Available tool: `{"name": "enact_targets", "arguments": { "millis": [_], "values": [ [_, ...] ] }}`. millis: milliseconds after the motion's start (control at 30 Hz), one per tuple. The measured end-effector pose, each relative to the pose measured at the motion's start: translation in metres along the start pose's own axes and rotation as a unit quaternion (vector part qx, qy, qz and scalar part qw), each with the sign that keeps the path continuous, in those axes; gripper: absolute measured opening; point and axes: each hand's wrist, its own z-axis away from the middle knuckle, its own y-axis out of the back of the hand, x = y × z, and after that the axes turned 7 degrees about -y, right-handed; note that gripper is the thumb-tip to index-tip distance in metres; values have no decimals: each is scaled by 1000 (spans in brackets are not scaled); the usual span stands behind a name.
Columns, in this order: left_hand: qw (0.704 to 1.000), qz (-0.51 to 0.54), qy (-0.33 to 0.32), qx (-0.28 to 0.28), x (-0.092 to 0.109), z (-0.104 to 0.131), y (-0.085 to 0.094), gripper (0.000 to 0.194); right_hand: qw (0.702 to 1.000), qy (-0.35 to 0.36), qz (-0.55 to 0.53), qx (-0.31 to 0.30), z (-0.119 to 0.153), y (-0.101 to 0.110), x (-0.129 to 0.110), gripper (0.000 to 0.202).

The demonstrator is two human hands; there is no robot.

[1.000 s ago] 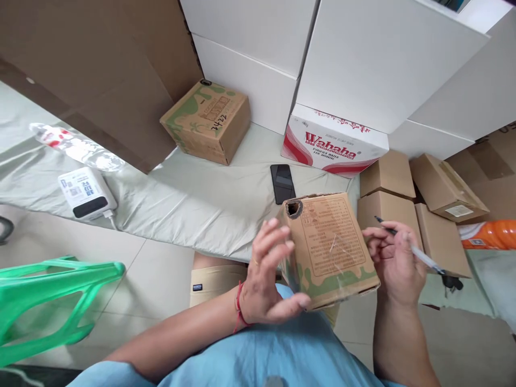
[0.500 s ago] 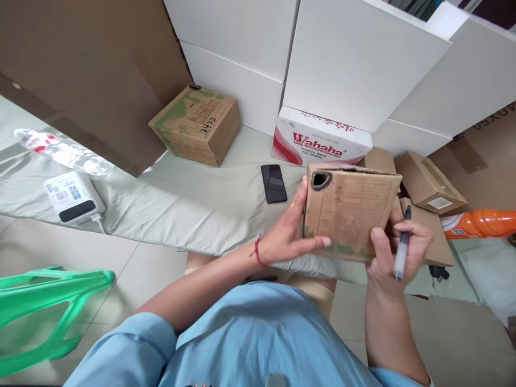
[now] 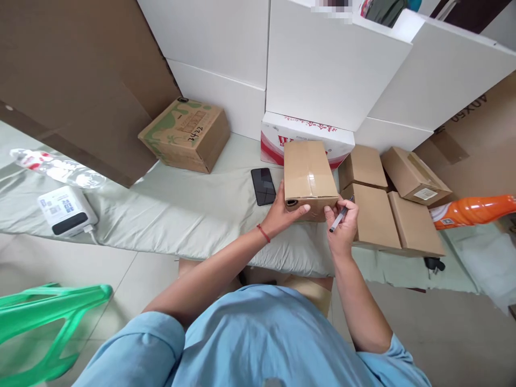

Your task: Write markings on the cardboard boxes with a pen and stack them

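White panels (image 3: 322, 70) are backing the cloth-covered surface (image 3: 193, 209). Just right of the phone (image 3: 263, 186), the left hand (image 3: 280, 215) is clasping a taped carton (image 3: 308, 167) near its front-left corner; the right hand (image 3: 342, 223) is pinching a pen (image 3: 338, 219) and touching the front-right corner. Cardboard is looking stiff, probably light; side walls are likely offering firmest hold.
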Motion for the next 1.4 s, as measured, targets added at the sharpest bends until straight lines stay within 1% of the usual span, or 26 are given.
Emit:
{"name": "enact_targets", "arguments": {
  "millis": [67,100,200,267,333,400,467,500,533,567,633,700,767,833,900,1033,1133,1267,1333,1400],
  "values": [
    [998,55,7,-12,-6,10,-2,111,1000,19,12,-15,4,3,3,40],
    [998,61,20,-12,-11,14,-2,109,999,25,13,-28,6,5,5,39],
    [998,24,63,-5,-27,29,4,100,998,13,13,-56,17,16,21,33],
    [997,-5,72,1,-35,44,10,97,998,7,36,-53,30,28,36,29],
    [997,-40,68,13,-37,62,18,90,995,29,92,-39,46,43,52,26],
    [992,-97,68,44,-36,81,27,71,983,78,161,-31,61,58,68,26],
    [978,-169,73,98,-33,95,37,51,966,136,217,-38,73,70,82,28],
    [967,-206,78,130,-33,99,42,46,957,160,236,-48,78,74,89,30],
    [954,-241,83,160,-34,99,47,45,950,178,251,-57,82,77,94,33],
    [940,-271,88,186,-35,97,51,48,943,191,263,-66,85,78,99,35],
    [918,-315,98,222,-40,86,56,58,936,202,278,-75,87,78,106,38],
    [903,-339,110,240,-44,67,53,71,934,205,283,-77,86,76,110,39],
    [889,-366,135,241,-45,45,45,83,932,215,281,-83,85,74,112,38],
    [858,-433,184,206,-44,24,35,91,929,226,276,-95,84,73,114,40],
    [836,-474,217,171,-42,6,27,96,928,230,271,-109,84,74,115,43],
    [815,-497,272,123,-43,-20,18,106,930,222,266,-124,84,77,116,48],
    [800,-509,301,102,-47,-29,14,109,927,220,273,-131,84,76,116,47],
    [785,-532,308,81,-48,-36,12,112,925,229,278,-120,83,72,111,44],
    [781,-539,311,64,-46,-38,13,111,929,233,267,-110,87,75,105,42],
    [775,-544,318,44,-43,-40,19,111,934,237,248,-106,97,85,98,41]
  ]
}}
